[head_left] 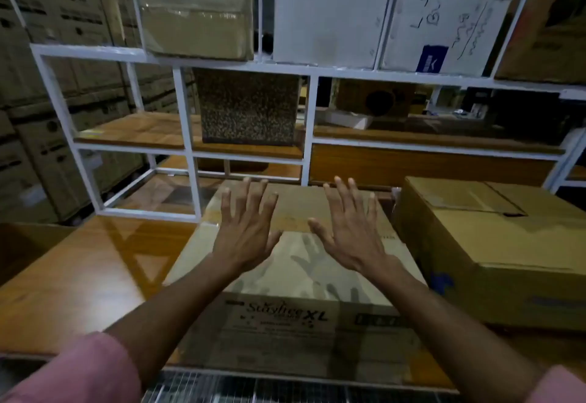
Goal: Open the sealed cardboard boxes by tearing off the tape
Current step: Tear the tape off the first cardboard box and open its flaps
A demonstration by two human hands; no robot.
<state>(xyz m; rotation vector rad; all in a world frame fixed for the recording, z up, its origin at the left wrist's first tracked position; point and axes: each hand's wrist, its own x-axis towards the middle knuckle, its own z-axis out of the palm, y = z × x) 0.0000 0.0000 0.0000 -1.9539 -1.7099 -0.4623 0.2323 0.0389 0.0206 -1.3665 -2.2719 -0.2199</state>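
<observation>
- Cardboard box (295,263): sealed, printed front, centre of worktop (95,263).
- Left hand (245,228): raised above box top, fingers spread, holding nothing.
- Right hand (352,231): likewise, fingers splayed, empty.

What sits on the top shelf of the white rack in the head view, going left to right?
Brown cardboard box wrapped in clear film → plain white box → white box with handwriting and a blue label → brown box at the right edge, only partly in view.
</observation>
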